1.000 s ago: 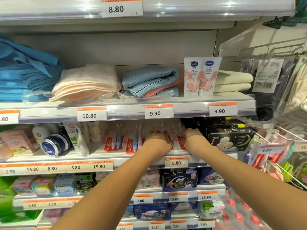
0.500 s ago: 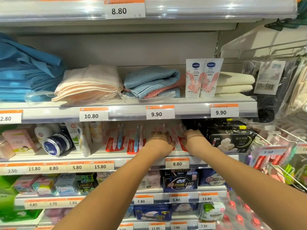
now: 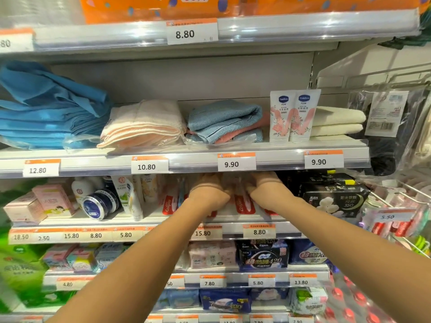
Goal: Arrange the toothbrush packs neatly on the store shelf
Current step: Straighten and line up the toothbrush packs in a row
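Observation:
Red and white Colgate toothbrush packs stand upright in a row on the middle store shelf, under the 9.90 tag. One more toothbrush pack stands to the left of my hands. My left hand grips the left side of the packs between my hands. My right hand grips their right side. My fingers reach behind the shelf edge above, so the tops of the packs are hidden.
Black pad packs press close on the right. Lotion bottles and a blue round tin stand left. Folded towels and two Vaseline tubes fill the shelf above. Wire hooks with hanging goods jut out at right.
Both hands have stayed on the toothbrush packs and drawn a little apart. The camera has tilted up, so the shelves sit lower in view.

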Demonstrator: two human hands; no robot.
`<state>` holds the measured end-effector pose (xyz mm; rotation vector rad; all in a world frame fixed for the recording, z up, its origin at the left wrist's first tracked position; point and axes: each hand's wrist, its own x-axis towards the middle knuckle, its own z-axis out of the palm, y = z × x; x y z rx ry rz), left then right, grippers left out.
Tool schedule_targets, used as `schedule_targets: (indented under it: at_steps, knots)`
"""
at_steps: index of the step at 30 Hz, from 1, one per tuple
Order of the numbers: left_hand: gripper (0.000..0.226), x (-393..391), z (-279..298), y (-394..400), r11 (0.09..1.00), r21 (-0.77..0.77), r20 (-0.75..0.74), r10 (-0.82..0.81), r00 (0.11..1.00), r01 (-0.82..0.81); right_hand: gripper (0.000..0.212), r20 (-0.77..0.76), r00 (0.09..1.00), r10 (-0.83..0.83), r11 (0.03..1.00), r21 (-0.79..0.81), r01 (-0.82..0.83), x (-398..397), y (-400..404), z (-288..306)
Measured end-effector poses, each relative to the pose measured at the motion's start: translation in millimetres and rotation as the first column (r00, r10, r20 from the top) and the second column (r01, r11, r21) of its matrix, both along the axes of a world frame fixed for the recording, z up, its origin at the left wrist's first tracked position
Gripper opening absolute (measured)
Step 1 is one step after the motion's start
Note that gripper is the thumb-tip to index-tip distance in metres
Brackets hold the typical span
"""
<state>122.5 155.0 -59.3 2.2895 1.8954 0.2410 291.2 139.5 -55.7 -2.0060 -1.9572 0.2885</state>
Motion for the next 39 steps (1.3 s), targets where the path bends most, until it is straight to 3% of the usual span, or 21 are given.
schedule_targets:
  at_steps: [2, 6, 8, 11, 17, 27, 39]
  knots:
    - [0.072, -21.6, 1.1, 2.4, 0.999, -0.047, -0.051, 0.023, 0.998, -0.025, 0.052, -0.009, 1.0, 0.003, 0.997, -0.082, -0.004, -17.0, -13.2, 6.5]
    - [0.039, -65.0, -2.9, 7.2, 0.992, 0.058, -0.098, 0.118, 0.988, -0.113, 0.046, -0.049, 0.994, 0.102, 0.992, -0.07, -0.105, -56.3, -10.9, 5.9]
    - [0.037, -81.1, -8.9, 9.9, 0.987, 0.059, -0.071, 0.155, 0.985, -0.151, 0.047, -0.055, 0.991, 0.126, 0.989, -0.075, -0.13, -74.1, -7.1, 0.6]
    - [0.041, -98.4, -20.9, 14.0, 0.99, 0.062, -0.06, 0.133, 0.989, -0.13, 0.036, -0.023, 0.986, 0.165, 0.978, -0.126, -0.167, -97.1, 0.1, -7.8]
    - [0.034, -111.1, -36.1, 12.1, 0.99, 0.051, -0.064, 0.138, 0.988, -0.135, 0.052, 0.046, 0.983, 0.175, 0.977, -0.128, -0.168, -112.1, 11.9, -26.5]
    - [0.028, -117.4, -46.6, 19.6, 0.99, 0.091, 0.016, 0.111, 0.994, -0.112, 0.035, 0.069, 0.987, 0.148, 0.986, -0.091, -0.142, -116.6, 20.3, -38.6]
    - [0.03, -125.2, -54.1, 24.2, 0.99, 0.13, 0.037, 0.05, 0.998, -0.054, 0.042, 0.119, 0.981, 0.156, 0.984, -0.105, -0.144, -104.9, 29.7, -39.9]
